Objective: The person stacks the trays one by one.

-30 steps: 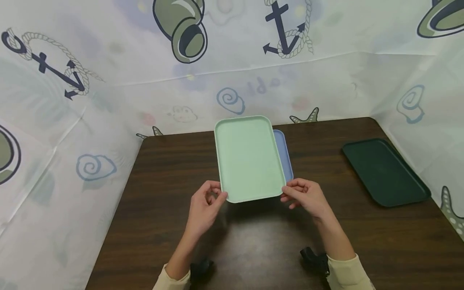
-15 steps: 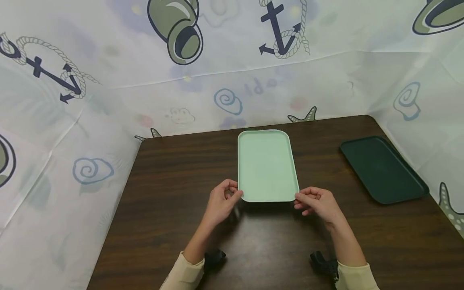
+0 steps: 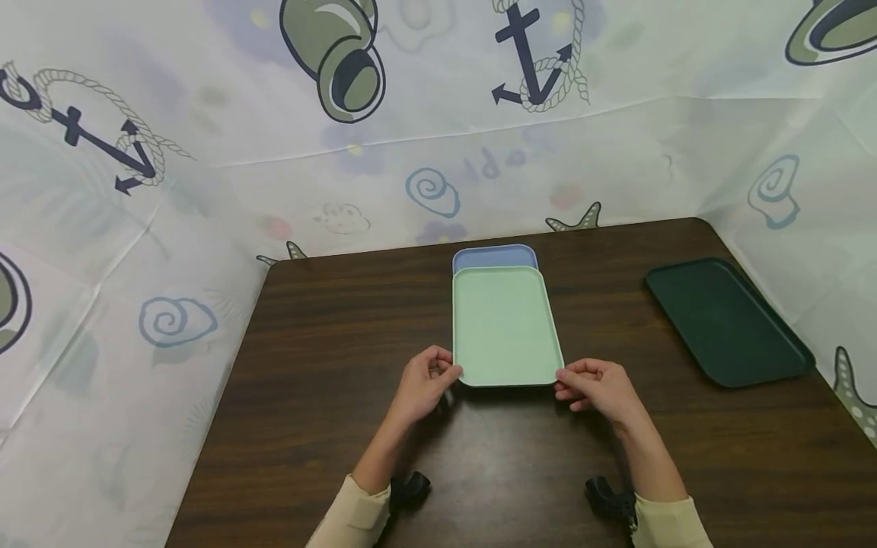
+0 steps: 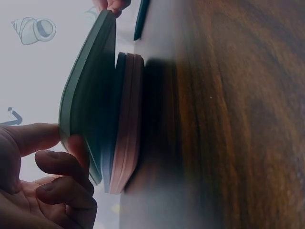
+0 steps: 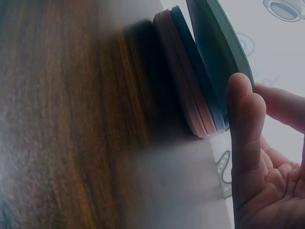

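Observation:
A light green rectangular tray [image 3: 507,327] is pinched at its two near corners, its near edge raised. My left hand [image 3: 426,384] grips the near left corner between thumb and fingers. The near right corner is held the same way by my right hand [image 3: 597,388]. Behind and below it, the far end of a blue tray [image 3: 495,257] shows. Both wrist views reveal that the blue tray lies on top of pink trays [image 4: 128,124] stacked on the table. In the right wrist view, a wedge-shaped gap separates the green tray [image 5: 219,47] from the stack.
A dark green tray [image 3: 729,323] lies on the right side of the brown wooden table [image 3: 329,320]. White cloth [image 3: 205,221] printed with sea motifs hangs around the table's back and sides. Black wrist straps [image 3: 606,498] sit at both cuffs.
The light green tray has moved right and lower, over the blue one, then slightly toward me, so the blue tray's far end shows again. Both hands moved with it, keeping their grip.

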Tool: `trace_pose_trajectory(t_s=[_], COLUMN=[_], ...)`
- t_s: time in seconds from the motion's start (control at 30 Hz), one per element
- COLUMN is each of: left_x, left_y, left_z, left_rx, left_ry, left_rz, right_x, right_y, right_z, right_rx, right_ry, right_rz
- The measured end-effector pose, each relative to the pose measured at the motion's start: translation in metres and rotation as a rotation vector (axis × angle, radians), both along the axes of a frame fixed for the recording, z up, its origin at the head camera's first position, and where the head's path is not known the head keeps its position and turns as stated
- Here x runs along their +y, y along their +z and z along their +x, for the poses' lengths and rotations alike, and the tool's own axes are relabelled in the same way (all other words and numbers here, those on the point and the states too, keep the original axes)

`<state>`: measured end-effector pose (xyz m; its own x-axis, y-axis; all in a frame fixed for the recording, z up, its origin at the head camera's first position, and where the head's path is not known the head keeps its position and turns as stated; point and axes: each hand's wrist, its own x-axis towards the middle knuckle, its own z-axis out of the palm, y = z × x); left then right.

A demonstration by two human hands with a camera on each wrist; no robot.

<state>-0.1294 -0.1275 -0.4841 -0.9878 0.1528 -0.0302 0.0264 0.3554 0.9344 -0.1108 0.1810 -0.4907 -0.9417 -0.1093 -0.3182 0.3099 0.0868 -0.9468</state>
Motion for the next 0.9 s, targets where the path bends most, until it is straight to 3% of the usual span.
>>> trace_pose_trajectory(t_s=[0.3,0.5,0.9], left_x=[0.001,0.002,0.008], left_y=[-0.012,-0.015,-0.016], left_z=[-0.008,-0.013,-0.015], left_rx=[-0.032,0.017,0.156], left_ry=[0.019,0.038,0.070], left_rz=[0.016,-0.003,-0.265], right_x=[-0.001,-0.003,-0.011], right_y=[0.000,-0.001,-0.002], right_z=[-0.007,-0.014,-0.026], right_rx=[-0.015,-0.021,0.026], right_ry=[-0.017,-0.040,-0.085], right_rz=[0.016,0.023,0.040])
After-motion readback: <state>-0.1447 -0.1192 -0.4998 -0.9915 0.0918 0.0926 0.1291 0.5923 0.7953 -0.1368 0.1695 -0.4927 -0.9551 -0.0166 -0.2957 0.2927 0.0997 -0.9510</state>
